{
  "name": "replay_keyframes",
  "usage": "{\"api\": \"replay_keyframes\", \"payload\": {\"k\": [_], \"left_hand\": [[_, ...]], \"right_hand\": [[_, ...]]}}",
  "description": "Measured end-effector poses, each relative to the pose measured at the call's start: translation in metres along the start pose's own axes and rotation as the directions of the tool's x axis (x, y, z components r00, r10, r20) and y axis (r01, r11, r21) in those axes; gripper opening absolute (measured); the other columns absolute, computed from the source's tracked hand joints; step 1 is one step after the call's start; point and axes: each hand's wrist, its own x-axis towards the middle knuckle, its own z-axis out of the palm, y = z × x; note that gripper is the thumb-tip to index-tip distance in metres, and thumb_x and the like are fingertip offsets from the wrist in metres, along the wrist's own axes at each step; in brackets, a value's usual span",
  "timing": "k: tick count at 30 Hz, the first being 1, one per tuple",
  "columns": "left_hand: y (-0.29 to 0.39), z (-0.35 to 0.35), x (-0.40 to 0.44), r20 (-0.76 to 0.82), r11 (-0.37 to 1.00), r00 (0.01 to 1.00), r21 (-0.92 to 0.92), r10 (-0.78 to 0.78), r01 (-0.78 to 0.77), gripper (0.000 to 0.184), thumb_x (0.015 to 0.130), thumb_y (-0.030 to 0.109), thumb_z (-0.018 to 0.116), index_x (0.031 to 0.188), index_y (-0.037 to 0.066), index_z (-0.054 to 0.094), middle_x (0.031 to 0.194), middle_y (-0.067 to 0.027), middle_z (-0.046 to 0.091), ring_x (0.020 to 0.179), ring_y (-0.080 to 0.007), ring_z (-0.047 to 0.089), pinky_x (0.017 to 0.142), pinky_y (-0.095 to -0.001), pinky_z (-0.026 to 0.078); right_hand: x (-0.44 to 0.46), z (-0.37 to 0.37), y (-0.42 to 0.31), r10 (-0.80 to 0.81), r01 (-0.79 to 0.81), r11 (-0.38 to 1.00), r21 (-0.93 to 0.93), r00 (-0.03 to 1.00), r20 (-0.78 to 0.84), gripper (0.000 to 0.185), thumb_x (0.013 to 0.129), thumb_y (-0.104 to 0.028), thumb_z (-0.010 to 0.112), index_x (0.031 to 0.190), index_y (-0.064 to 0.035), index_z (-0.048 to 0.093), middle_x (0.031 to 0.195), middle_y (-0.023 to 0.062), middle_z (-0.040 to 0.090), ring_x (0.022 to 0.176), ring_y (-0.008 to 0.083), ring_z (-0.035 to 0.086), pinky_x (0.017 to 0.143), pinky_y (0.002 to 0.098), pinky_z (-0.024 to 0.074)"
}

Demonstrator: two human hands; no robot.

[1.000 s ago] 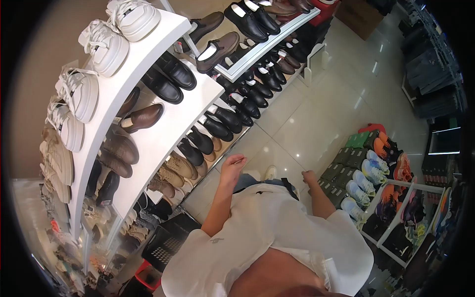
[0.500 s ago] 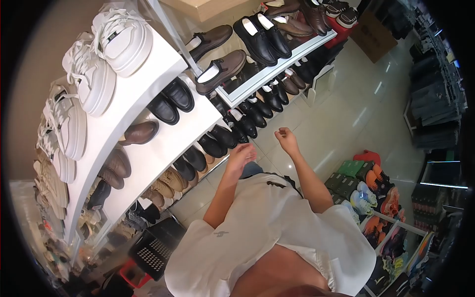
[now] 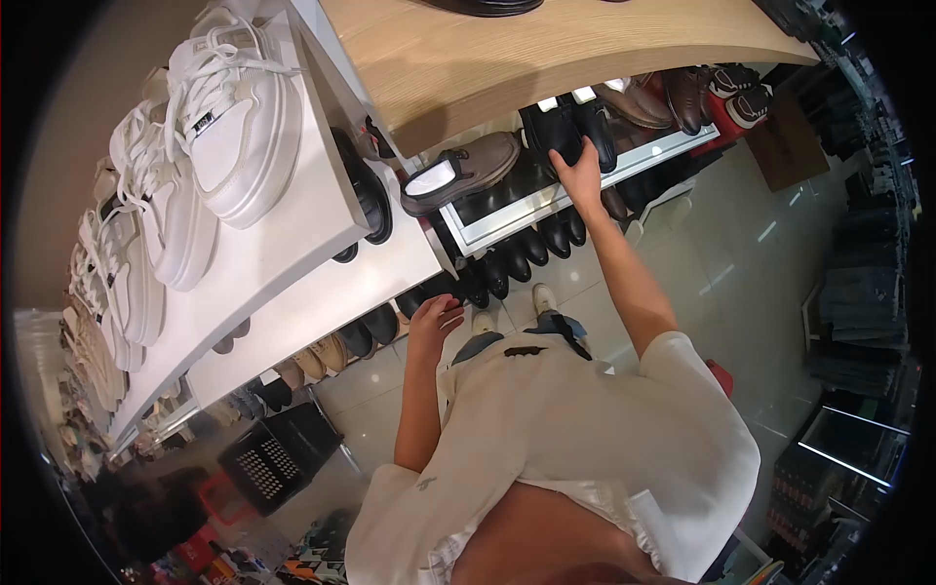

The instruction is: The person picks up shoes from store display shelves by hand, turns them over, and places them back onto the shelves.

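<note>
The right hand [image 3: 581,180] has reached the black shoes [image 3: 554,129], fingers [image 3: 589,149] parted, perhaps touching; left hand [image 3: 430,328] half-open, empty.

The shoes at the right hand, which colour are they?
The shoes are black, clearest in head view.

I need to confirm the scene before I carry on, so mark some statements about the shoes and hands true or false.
1. The right hand is touching the pair of black slip-on shoes. True.
2. The left hand is gripping a white sneaker. False: no object shows in it, and it is away from the white lace-up sneakers.
3. The taupe slip-on shoe has white material in its opening. True.
4. The white lace-up sneakers lie on the floor. False: they stand on the upper white shelf.
5. The wearer's own shoes are black. False: they are pale.
</note>
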Motion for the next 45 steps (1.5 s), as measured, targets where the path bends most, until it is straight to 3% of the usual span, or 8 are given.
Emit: {"api": "replay_keyframes", "payload": {"k": [11,17,23,30,35,38,41,45], "left_hand": [[-0.055,0.116,0.018,-0.292,0.964,0.955,-0.233,0.056,-0.128,0.036,0.093,0.023,0.057,0.116,-0.004,0.056,0.11,-0.0175,0.061,0.102,-0.0293,0.063,0.09,-0.0397,0.052],[-0.046,0.207,0.035,-0.205,0.988,0.967,-0.008,0.152,-0.157,0.05,0.099,0.035,0.053,0.127,-0.005,0.048,0.121,-0.0189,0.057,0.112,-0.029,0.058,0.095,-0.0408,0.048],[0.009,0.259,0.045,-0.012,0.833,0.844,-0.15,0.536,-0.532,0.07,0.094,0.03,0.062,0.146,-0.001,0.028,0.136,-0.0147,0.047,0.124,-0.023,0.048,0.105,-0.0365,0.038],[0.019,0.272,0.026,-0.104,0.874,0.92,-0.287,0.378,-0.392,0.061,0.086,0.01,0.066,0.139,-0.002,0.037,0.127,-0.0122,0.055,0.115,-0.0196,0.054,0.101,-0.0337,0.041],[0.011,0.283,0.013,-0.204,0.827,0.82,-0.072,0.534,-0.557,0.072,0.08,0.008,0.07,0.14,-0.004,0.033,0.125,-0.0137,0.054,0.116,-0.0204,0.052,0.102,-0.0328,0.039],[0.016,0.281,0.003,-0.108,0.841,0.834,0.041,0.54,-0.539,0.081,0.075,0.01,0.074,0.142,-0.006,0.031,0.127,-0.015,0.052,0.118,-0.0226,0.051,0.103,-0.0335,0.037],[0.019,0.279,-0.001,-0.042,0.846,0.848,0.111,0.528,-0.521,0.085,0.071,0.013,0.076,0.142,-0.006,0.032,0.126,-0.0158,0.052,0.118,-0.0243,0.05,0.103,-0.0342,0.035],[0.023,0.273,-0.007,-0.037,0.897,0.896,0.046,0.442,-0.44,0.087,0.069,0.016,0.076,0.142,-0.004,0.034,0.127,-0.0159,0.051,0.118,-0.0248,0.049,0.104,-0.0343,0.034]], "right_hand": [[0.081,0.025,0.006,-0.049,0.057,0.998,-0.034,0.978,0.205,0.067,0.069,-0.042,0.081,0.102,0.007,0.05,0.102,0.0282,0.061,0.101,0.0434,0.059,0.087,0.0474,0.0484],[0.054,-0.055,-0.022,0.018,-0.095,0.964,0.248,0.955,0.297,0.064,0.074,-0.035,0.078,0.11,0.0081,0.05,0.097,0.0221,0.063,0.092,0.0342,0.063,0.081,0.0408,0.0498],[0.01,-0.093,-0.012,-0.215,-0.533,0.485,0.694,0.696,0.685,0.052,0.081,-0.019,0.075,0.12,0.0019,0.05,0.108,0.0094,0.062,0.096,0.016,0.059,0.085,0.0293,0.0477],[0.028,-0.108,-0.009,-0.288,-0.606,0.666,0.435,0.329,0.899,0.068,0.085,-0.029,0.073,0.135,0.0046,0.04,0.12,0.0124,0.059,0.11,0.018,0.056,0.096,0.0315,0.044],[0.032,-0.107,-0.01,-0.356,-0.281,0.814,0.509,0.452,0.818,0.072,0.092,-0.028,0.066,0.145,0.0059,0.03,0.138,0.014,0.044,0.121,0.0196,0.049,0.102,0.0325,0.0399],[0.057,-0.109,-0.033,-0.513,-0.654,0.413,0.634,0.408,0.755,0.07,0.089,-0.015,0.07,0.142,0.007,0.031,0.131,0.0168,0.051,0.111,0.018,0.056,0.092,0.0335,0.0471],[0.073,-0.119,-0.045,-0.468,-0.627,0.594,0.504,0.24,0.85,0.064,0.088,-0.014,0.071,0.14,0.0046,0.037,0.123,0.0135,0.056,0.107,0.0171,0.057,0.09,0.0333,0.0476],[0.061,-0.12,-0.042,-0.469,-0.674,0.491,0.552,0.33,0.819,0.057,0.086,-0.009,0.072,0.134,0.0025,0.045,0.118,0.0102,0.059,0.106,0.0149,0.057,0.091,0.0312,0.0471]]}}
